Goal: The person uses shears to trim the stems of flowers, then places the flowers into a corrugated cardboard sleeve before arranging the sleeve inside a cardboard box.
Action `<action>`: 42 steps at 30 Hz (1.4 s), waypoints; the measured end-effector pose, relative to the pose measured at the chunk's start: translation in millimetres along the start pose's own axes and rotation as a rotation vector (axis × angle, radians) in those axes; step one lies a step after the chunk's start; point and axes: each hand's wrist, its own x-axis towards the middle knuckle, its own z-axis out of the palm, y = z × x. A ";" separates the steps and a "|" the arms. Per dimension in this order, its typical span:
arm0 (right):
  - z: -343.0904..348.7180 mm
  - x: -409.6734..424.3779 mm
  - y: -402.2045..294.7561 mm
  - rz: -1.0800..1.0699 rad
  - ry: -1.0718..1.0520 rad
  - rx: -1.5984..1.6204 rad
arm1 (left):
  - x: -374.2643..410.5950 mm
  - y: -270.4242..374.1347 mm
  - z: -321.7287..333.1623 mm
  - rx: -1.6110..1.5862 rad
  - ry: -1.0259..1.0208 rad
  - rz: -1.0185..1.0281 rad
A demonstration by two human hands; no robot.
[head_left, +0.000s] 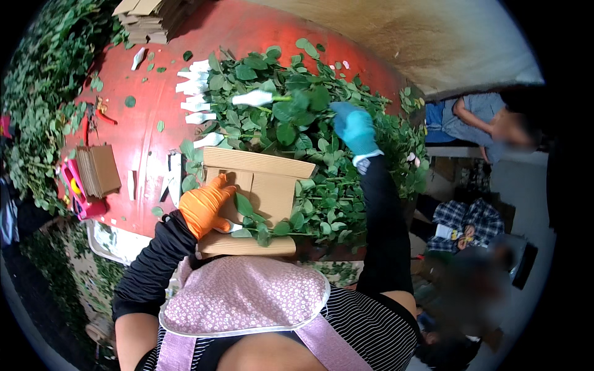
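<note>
My left hand [204, 204], in an orange glove, rests with its fingers apart on a folded sheet of corrugated cardboard [274, 195]. Its thumb lies against a white-sleeved bud [235, 227], partly hidden by the hand, whose leafy stem [283, 228] runs right across the sheet. My right hand [355, 130], in a turquoise glove, is closed round the leafy stem of a rose. That rose's bud, in a white net sleeve [253, 98], points left and is blurred. Beneath it lies a pile of leafy rose stems [343, 185], with several sleeved buds [192, 87] lined up at its left end.
On the red table [144, 106] lie red-handled pruning shears [95, 118], a metal tool [172, 178], a pink tape dispenser [76, 185] and a cardboard stack [98, 170]. More cardboard [151, 21] stands behind. Foliage [41, 92] heaps at left. Other people [464, 227] sit at right.
</note>
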 end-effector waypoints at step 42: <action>-16.2 -148.0 -153.3 0.044 -0.786 0.004 | -28.0 9.8 10.4 -0.025 0.060 0.157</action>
